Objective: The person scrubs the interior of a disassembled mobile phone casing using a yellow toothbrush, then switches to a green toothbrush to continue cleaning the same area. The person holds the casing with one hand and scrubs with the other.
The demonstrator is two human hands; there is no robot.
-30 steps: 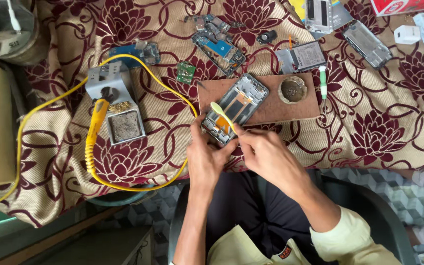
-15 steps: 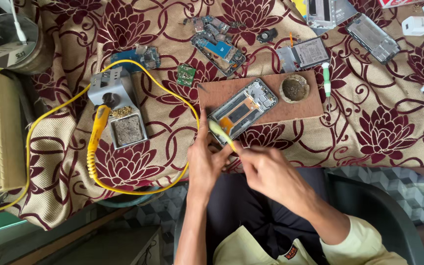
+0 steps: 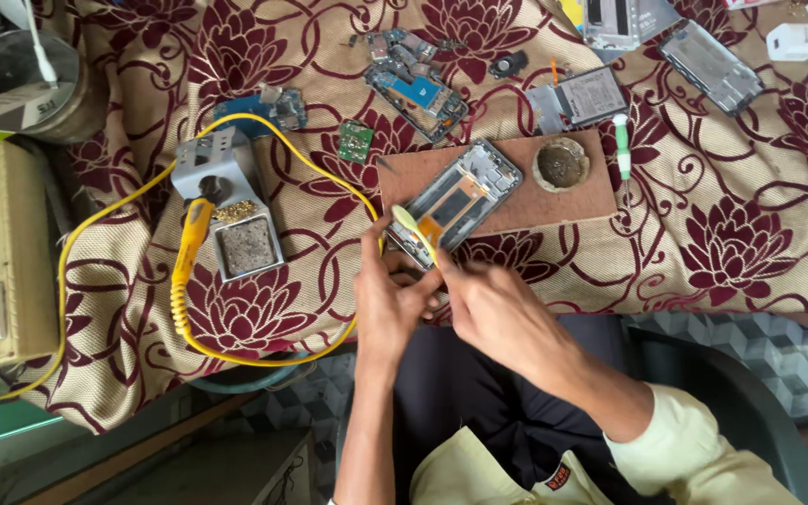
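Left hand (image 3: 387, 301): fingers curled, touching the near end of the phone frame (image 3: 456, 201).
Right hand (image 3: 490, 304): pinched shut on a yellow tool (image 3: 413, 229), tip on the frame.
Phone frame: opened, lying on a brown board (image 3: 568, 201) at the table's near edge.
Beyond: round tin (image 3: 561, 164), circuit boards (image 3: 418, 84).
Left: soldering stand (image 3: 231, 206), yellow cable (image 3: 114, 210).

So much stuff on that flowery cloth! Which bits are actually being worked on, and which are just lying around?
In use:
left hand
right hand
yellow tool
opened phone frame
brown board

Lying about:
soldering iron stand
green circuit board
round tin
green-handled screwdriver
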